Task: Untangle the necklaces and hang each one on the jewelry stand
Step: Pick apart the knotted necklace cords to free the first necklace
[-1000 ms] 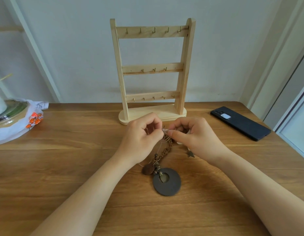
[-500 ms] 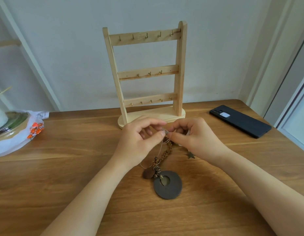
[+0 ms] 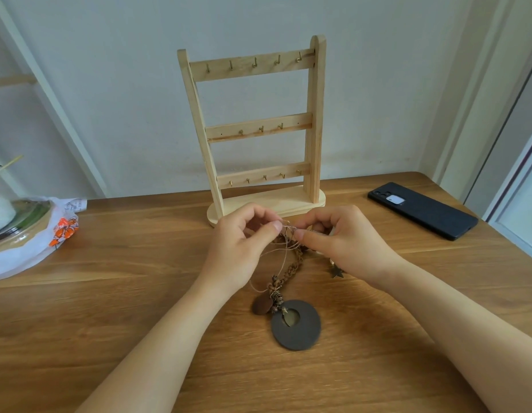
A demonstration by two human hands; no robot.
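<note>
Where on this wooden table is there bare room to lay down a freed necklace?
Bare patches: between the white plastic bag and the left hand; between the right hand and the black phone; and the near edge, outside either forearm. Crowded: the middle, where the tangled brown cord necklaces with the dark ring pendant lie before the wooden jewelry stand.

The left hand (image 3: 240, 248) has slid a little to the left, so a small gap has opened between the two thumbs. The thin cord (image 3: 288, 229) now shows stretched across that gap to the right hand (image 3: 345, 239). The left fingers have curled in closer.
</note>
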